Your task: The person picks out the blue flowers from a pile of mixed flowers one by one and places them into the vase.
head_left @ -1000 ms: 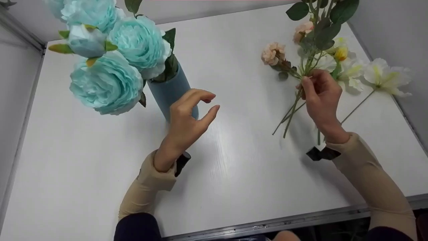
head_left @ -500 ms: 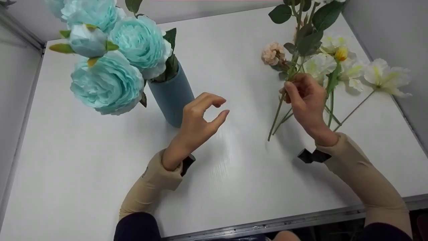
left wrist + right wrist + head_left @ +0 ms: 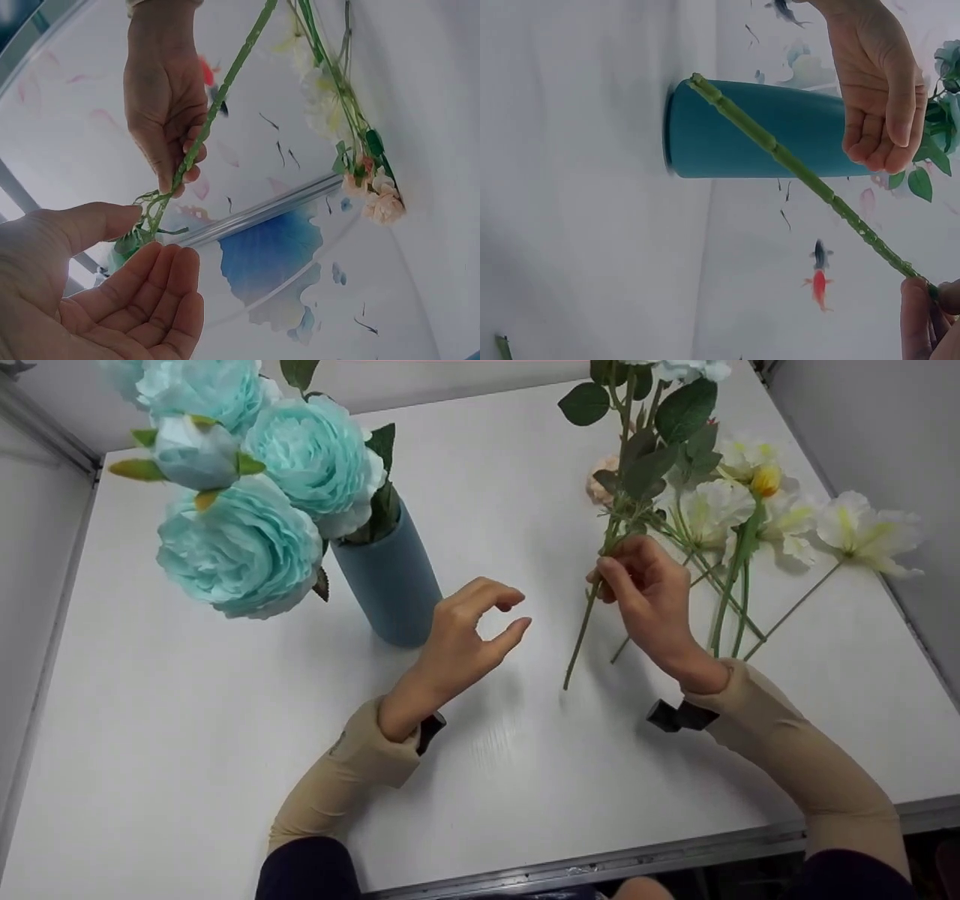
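Flower stem [image 3: 586,622] pinched mid-length in right hand [image 3: 645,596] grip, left hand [image 3: 461,641] loosely open

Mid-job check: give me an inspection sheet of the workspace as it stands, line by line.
Surface: white table, flat, bare in front.
Job's things: green leafy flower stem lifted off the table; blue cylindrical vase upright, holding turquoise fabric peonies.
Clutter: white and yellow fabric flowers and a peach fabric bloom lying at the table's far right.
Hands: right hand pinches the stem; left hand hovers beside the vase, fingers loosely curled, holding nothing.
Cables: nothing seen.
Surroundings: grey walls round the table.
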Available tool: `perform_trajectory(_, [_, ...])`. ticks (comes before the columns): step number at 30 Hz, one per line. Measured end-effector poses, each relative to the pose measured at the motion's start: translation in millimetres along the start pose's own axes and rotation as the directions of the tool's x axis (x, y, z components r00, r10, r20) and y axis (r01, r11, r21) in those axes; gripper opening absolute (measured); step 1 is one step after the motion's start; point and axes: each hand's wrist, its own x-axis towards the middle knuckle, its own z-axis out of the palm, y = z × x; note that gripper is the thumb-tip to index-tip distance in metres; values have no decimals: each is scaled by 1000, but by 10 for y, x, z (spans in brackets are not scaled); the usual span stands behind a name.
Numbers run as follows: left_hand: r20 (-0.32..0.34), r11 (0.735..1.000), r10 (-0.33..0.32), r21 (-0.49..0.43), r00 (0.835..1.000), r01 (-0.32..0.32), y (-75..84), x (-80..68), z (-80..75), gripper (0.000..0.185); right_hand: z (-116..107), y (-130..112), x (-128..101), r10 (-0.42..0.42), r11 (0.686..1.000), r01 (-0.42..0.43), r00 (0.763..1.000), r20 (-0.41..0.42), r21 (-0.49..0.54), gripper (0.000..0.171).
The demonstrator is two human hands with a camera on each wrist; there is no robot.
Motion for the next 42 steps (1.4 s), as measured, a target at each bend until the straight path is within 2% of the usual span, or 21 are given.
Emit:
perform_trajectory(6, [9,1000,-9,-4,1000,9,7,-6,0,14,45,-32,-2,-35,999,35,999,30,-2,13])
perform_trajectory(19, [19,1000,-10,-4,1000,10,16,-9,3,14,131,-70,-7,-36,998,33,998,57,45,26])
perform_trajectory(30, [45,1000,-23,-1,999,23,-2,-11,23,13,211,-111,-8,-68,996,65,997,39,63,9])
perform_trajectory(35, [56,1000,-27,2,998,27,-8,-13,33,13,275,-125,-10,-106,990,103,994,29,99,15])
perform_trajectory(42, [66,1000,-29,12,997,28,-14,-16,48,14,369,-112,-16,-140,980,130,988,59,153,24])
